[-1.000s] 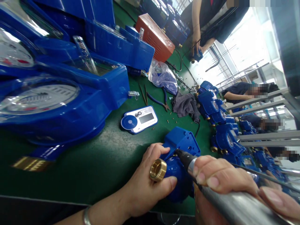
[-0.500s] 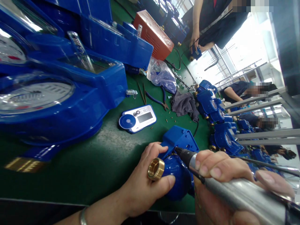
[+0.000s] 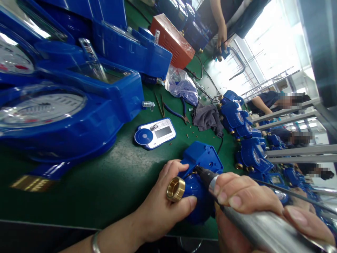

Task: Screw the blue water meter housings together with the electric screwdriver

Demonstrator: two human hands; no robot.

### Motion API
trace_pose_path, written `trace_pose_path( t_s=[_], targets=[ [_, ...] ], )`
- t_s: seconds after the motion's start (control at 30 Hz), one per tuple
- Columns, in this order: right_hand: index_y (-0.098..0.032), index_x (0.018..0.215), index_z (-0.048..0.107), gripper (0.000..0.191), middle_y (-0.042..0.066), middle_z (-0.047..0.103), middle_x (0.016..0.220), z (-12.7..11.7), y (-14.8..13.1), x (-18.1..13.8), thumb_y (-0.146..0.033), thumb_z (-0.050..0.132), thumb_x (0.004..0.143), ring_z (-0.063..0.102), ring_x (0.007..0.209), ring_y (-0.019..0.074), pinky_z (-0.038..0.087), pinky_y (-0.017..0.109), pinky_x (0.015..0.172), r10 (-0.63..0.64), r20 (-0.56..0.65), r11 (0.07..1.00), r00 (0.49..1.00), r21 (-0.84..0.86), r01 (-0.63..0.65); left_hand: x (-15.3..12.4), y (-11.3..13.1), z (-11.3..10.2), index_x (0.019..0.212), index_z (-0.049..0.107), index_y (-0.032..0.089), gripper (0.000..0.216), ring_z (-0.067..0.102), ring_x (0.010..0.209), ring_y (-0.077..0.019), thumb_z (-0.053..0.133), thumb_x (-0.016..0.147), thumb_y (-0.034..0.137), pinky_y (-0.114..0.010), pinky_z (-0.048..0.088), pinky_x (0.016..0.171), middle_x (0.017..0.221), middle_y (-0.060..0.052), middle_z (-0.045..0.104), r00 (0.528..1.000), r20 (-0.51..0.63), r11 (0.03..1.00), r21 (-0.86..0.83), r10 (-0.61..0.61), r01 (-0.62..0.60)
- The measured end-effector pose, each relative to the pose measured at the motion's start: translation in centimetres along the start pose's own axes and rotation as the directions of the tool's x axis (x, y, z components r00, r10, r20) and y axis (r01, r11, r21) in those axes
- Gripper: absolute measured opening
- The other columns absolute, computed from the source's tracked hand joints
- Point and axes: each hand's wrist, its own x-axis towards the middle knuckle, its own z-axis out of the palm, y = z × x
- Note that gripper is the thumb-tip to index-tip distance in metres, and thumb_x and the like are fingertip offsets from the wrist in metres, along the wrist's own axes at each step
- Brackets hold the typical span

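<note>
A blue water meter (image 3: 202, 154) lies on the green bench near its front edge, its flat box side turned up. My left hand (image 3: 160, 203) grips it around the body, thumb and fingers on either side of the threaded brass pipe end (image 3: 175, 189). In my right hand (image 3: 252, 196) is a silver electric screwdriver (image 3: 263, 223), fingers wrapped round its barrel. Its black nose meets the meter at a recess beside the box; the bit's end is hidden there. A white and blue cover with a small display (image 3: 164, 132) lies behind the meter.
Large blue meters (image 3: 65, 116) crowd the left. Pliers (image 3: 179, 114), tweezers (image 3: 159, 105), a grey cloth (image 3: 207, 117), a plastic bag (image 3: 181, 86) and several small screws lie on the bench. Behind stands an orange box (image 3: 172, 40). Co-workers and more meters (image 3: 254, 156) fill the right and back.
The screwdriver and my right hand have shifted slightly left and down, its nose still at the same recess. My left hand keeps its grip. In the background, a co-worker's arm has moved.
</note>
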Motion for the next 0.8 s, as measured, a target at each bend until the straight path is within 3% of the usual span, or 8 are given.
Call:
trace_pose_path(
  t_s=[0.07, 0.13, 0.33, 0.5, 0.73, 0.8],
  targets=[
    [-0.02, 0.109, 0.054, 0.02, 0.001, 0.06, 0.079, 0.5, 0.0, -0.1, -0.026, 0.051, 0.091, 0.06, 0.065, 0.0183, 0.055, 0.04, 0.06, -0.05, -0.117, 0.999, 0.992, -0.008, 0.049, 0.0, 0.2, 0.0, 0.119, 0.044, 0.023, 0.05, 0.045, 0.118, -0.032, 0.058, 0.074, 0.04, -0.053, 0.033, 0.106, 0.124, -0.008, 0.044, 1.0, 0.001, 1.0, -0.011, -0.008, 0.008],
    [-0.019, 0.119, 0.045, 0.034, 0.001, 0.061, 0.085, 1.0, 0.0, -0.1, -0.022, 0.057, 0.087, 0.06, 0.067, 0.0187, 0.055, 0.044, 0.063, -0.062, -0.18, 0.998, 0.982, -0.003, 0.062, 0.0, 0.4, -0.1, 0.119, 0.044, 0.023, 0.049, 0.045, 0.118, -0.0319, 0.057, 0.075, 0.041, -0.053, 0.032, 0.107, 0.124, -0.008, 0.044, 1.0, -0.009, 0.999, -0.029, -0.023, 0.023],
    [-0.017, 0.115, 0.047, 0.032, 0.001, 0.06, 0.087, 0.6, -0.2, 0.1, -0.02, 0.058, 0.085, 0.06, 0.069, 0.0185, 0.055, 0.044, 0.063, -0.05, -0.053, 0.999, 0.997, 0.001, 0.05, 0.1, 0.4, 0.0, 0.119, 0.044, 0.023, 0.049, 0.045, 0.117, -0.0325, 0.056, 0.075, 0.042, -0.054, 0.032, 0.106, 0.122, -0.008, 0.046, 1.0, -0.008, 1.0, -0.028, -0.014, 0.014],
    [-0.021, 0.111, 0.047, 0.033, 0.0, 0.06, 0.085, 0.4, -1.0, 0.2, -0.022, 0.062, 0.082, 0.06, 0.071, 0.0205, 0.053, 0.05, 0.072, 0.087, -0.131, 0.996, 0.988, 0.001, -0.087, 0.1, 0.6, -0.1, 0.119, 0.043, 0.022, 0.05, 0.046, 0.116, -0.0329, 0.057, 0.074, 0.042, -0.056, 0.033, 0.104, 0.122, -0.009, 0.045, 0.999, 0.014, 0.999, -0.026, -0.042, 0.043],
    [-0.02, 0.111, 0.046, 0.033, 0.0, 0.062, 0.084, 0.9, -0.8, 0.1, -0.024, 0.062, 0.083, 0.059, 0.067, 0.0195, 0.053, 0.045, 0.065, 0.055, -0.23, 0.998, 0.972, 0.033, -0.048, -0.2, -0.3, 0.0, 0.12, 0.043, 0.024, 0.05, 0.045, 0.116, -0.0338, 0.057, 0.076, 0.044, -0.056, 0.033, 0.103, 0.122, -0.008, 0.046, 1.0, 0.006, 1.0, -0.027, -0.005, 0.005],
    [-0.021, 0.113, 0.048, 0.029, 0.001, 0.061, 0.085, 0.7, -0.5, 0.1, -0.023, 0.058, 0.085, 0.058, 0.067, 0.019, 0.052, 0.043, 0.063, 0.012, -0.169, 1.0, 0.986, 0.028, -0.008, -0.1, -0.4, 0.0, 0.12, 0.043, 0.025, 0.051, 0.045, 0.116, -0.0339, 0.057, 0.076, 0.043, -0.056, 0.033, 0.103, 0.123, -0.008, 0.045, 1.0, 0.003, 1.0, -0.026, -0.014, 0.014]
  ],
)
